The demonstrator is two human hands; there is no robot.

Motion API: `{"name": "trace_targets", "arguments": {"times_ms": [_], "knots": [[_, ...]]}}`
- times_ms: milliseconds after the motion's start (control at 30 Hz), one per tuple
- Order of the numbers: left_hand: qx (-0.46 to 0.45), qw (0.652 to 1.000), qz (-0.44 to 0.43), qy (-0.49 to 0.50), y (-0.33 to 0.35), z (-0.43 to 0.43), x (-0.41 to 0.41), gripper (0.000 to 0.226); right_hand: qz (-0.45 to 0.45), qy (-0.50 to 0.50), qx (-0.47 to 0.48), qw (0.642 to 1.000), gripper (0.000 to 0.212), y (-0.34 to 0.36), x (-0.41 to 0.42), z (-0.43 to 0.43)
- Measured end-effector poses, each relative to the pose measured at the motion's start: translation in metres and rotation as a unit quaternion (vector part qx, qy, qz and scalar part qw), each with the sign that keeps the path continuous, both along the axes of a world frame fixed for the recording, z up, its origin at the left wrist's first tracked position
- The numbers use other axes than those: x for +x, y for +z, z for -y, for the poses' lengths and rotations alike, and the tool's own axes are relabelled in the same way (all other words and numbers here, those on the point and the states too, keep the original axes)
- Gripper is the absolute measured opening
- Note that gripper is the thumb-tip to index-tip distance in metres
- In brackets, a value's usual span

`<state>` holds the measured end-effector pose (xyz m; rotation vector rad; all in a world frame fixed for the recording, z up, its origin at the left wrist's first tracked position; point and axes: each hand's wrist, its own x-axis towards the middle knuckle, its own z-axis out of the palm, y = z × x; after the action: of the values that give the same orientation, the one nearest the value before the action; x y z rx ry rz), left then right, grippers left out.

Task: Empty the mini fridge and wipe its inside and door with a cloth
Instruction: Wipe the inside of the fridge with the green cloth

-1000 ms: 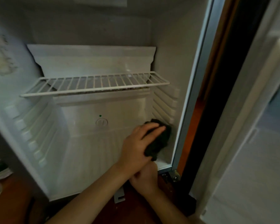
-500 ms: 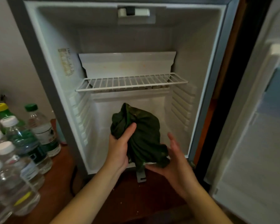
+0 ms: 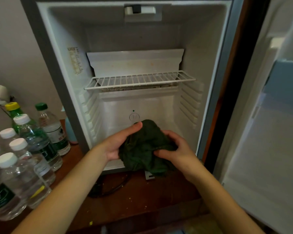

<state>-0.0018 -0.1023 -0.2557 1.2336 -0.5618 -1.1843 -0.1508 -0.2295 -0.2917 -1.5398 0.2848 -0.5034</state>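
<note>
The mini fridge (image 3: 210, 48) stands open with nothing on its wire shelf (image 3: 139, 80) or floor. Its white door (image 3: 269, 132) hangs open at the right. A bunched dark green cloth (image 3: 142, 149) is in front of the fridge's lower opening. My left hand (image 3: 118, 142) holds the cloth from the left, thumb over its top. My right hand (image 3: 178, 149) grips the cloth from the right with curled fingers.
Several water bottles (image 3: 20, 157) with white, green and yellow caps stand on the dark wooden surface (image 3: 142, 200) left of the fridge. A black cable (image 3: 112, 188) lies on the wood below the fridge. A grey wall is behind the bottles.
A second ago the left hand pressed the cloth into the fridge's lower right corner. The cloth then came out in front, and now both hands bunch it, the right hand closing on it.
</note>
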Motion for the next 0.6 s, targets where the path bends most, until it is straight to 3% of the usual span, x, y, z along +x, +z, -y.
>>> {"name": "trace_targets", "arguments": {"times_ms": [133, 200, 333, 467, 533, 600], "knots": [[-0.007, 0.997, -0.078, -0.003, -0.001, -0.004, 0.008, 0.089, -0.035, 0.036, 0.111, 0.993, 0.043, 0.005, 0.004, 0.018], [-0.005, 0.998, -0.065, 0.026, -0.007, -0.002, 0.006, 0.077, -0.044, 0.051, 0.121, 0.99, 0.044, 0.004, 0.01, 0.019], [-0.012, 0.989, -0.076, 0.129, -0.011, 0.003, -0.003, 0.045, 0.004, -0.055, 0.112, 0.992, 0.047, -0.001, 0.015, 0.015], [-0.106, 0.958, -0.16, 0.211, -0.011, 0.008, -0.012, 0.035, 0.041, -0.056, 0.03, 0.997, 0.076, -0.012, 0.01, 0.013], [-0.166, 0.939, -0.189, 0.236, -0.016, 0.014, -0.02, 0.037, 0.015, -0.003, 0.114, 0.993, 0.089, -0.021, 0.016, 0.007], [-0.195, 0.933, -0.173, 0.247, -0.021, 0.019, -0.025, 0.039, 0.032, 0.092, 0.241, 0.966, 0.087, -0.028, 0.023, 0.001]]}}
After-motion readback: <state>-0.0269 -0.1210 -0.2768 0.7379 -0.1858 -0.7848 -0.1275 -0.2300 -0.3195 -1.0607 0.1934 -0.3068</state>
